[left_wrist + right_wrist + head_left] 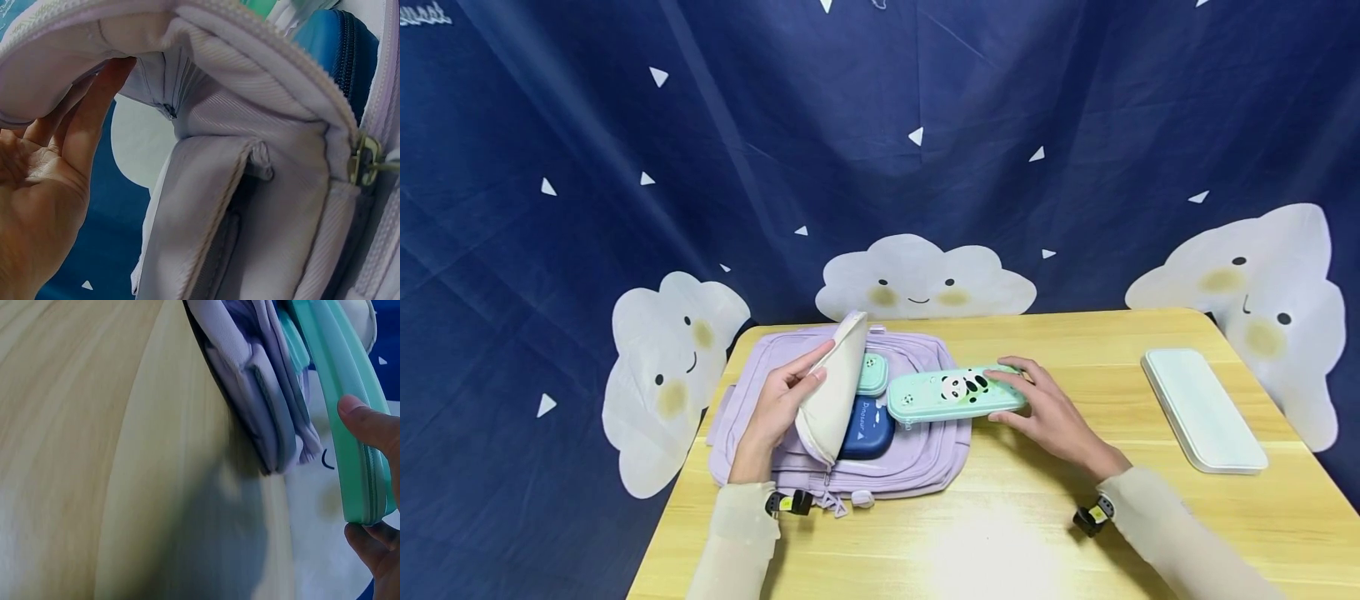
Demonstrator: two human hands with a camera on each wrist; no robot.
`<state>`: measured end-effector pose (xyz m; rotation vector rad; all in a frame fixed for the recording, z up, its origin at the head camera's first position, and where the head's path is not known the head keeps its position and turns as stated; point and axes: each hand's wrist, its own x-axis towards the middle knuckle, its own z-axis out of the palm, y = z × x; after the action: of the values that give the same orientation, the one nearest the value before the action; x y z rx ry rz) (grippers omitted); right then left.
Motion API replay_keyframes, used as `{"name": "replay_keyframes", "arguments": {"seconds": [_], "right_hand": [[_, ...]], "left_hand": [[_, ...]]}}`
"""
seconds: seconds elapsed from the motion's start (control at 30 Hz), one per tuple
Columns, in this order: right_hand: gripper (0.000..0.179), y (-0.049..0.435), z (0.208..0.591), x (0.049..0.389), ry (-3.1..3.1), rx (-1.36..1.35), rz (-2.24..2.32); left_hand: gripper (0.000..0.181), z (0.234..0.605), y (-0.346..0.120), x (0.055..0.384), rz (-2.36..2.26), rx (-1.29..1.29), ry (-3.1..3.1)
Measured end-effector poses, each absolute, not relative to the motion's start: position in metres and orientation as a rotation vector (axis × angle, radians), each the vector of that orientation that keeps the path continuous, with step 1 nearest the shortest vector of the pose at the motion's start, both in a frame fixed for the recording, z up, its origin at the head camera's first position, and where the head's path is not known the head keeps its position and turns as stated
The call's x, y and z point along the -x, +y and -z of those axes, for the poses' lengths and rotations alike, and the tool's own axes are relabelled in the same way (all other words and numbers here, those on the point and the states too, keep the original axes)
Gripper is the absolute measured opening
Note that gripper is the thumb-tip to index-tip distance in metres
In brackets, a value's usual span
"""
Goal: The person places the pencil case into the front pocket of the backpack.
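- Two forearms reach in from the near side; left hand (pixel 777 406) pinches the raised flap (pixel 835 400) of the lilac bag (pixel 921 479), fingers narrow on it.
- Right hand (pixel 1051 414) grips the mint panda case (pixel 957 393) at its right end, the left end over the bag.
- Table (pixel 1075 517) surface spans from the bag's right edge to the pale box (pixel 1206 410).

Your head camera looks forward and down at the table (pixel 1090 350) from well back, taking in the bag (pixel 925 471) and curtain (pixel 850 125). Your left wrist camera looks in close at the flap (pixel 838 392); your right looks across the table, the panda case (pixel 955 402) near its lens. Head and right wrist views share that case; all three share the bag.
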<state>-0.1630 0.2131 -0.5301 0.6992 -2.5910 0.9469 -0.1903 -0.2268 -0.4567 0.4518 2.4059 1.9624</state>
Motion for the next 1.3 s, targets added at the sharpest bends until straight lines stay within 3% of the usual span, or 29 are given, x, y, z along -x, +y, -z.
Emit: {"name": "replay_keyframes", "arguments": {"seconds": [1.3], "right_hand": [[0.069, 0.151, 0.530, 0.155, -2.611, -0.754, -0.930]], "left_hand": [[0.045, 0.458, -0.227, 0.191, -1.976, -0.475, 2.422]]}}
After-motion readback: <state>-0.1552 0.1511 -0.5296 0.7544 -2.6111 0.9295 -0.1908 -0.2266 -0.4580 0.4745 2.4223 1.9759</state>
